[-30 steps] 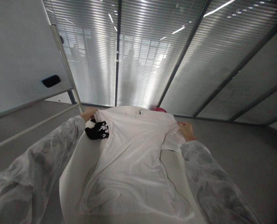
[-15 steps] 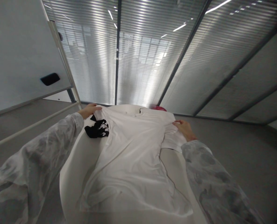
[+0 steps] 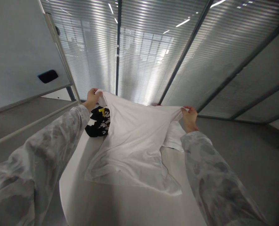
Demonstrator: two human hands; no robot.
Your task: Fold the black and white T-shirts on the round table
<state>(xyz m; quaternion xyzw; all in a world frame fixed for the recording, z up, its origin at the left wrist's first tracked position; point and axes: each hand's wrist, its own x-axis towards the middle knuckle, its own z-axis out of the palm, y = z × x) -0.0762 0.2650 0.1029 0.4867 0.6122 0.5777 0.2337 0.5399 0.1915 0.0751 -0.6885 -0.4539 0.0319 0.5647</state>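
A white T-shirt (image 3: 134,135) is stretched between my two hands, its upper part lifted and its lower part lying on the white table (image 3: 134,208). My left hand (image 3: 93,96) pinches one upper corner of the shirt. At the opposite upper corner, my right hand (image 3: 189,117) is closed on the fabric. Under and beside the shirt's left side sits a black garment (image 3: 97,124) with white and yellow printing, partly hidden. Another piece of white cloth (image 3: 174,138) shows below the right side; whether it belongs to the same shirt I cannot tell.
A whiteboard (image 3: 17,56) on a pale metal frame stands at the left, with a black eraser-like object (image 3: 48,76) on it. Behind the table is a ribbed translucent partition (image 3: 139,53) with dark posts. Grey floor (image 3: 245,150) lies to the right.
Both hands have risen, lifting the shirt's upper edge off the table. Its lower hem has slid away from me, baring the near tabletop. More of the black garment shows.
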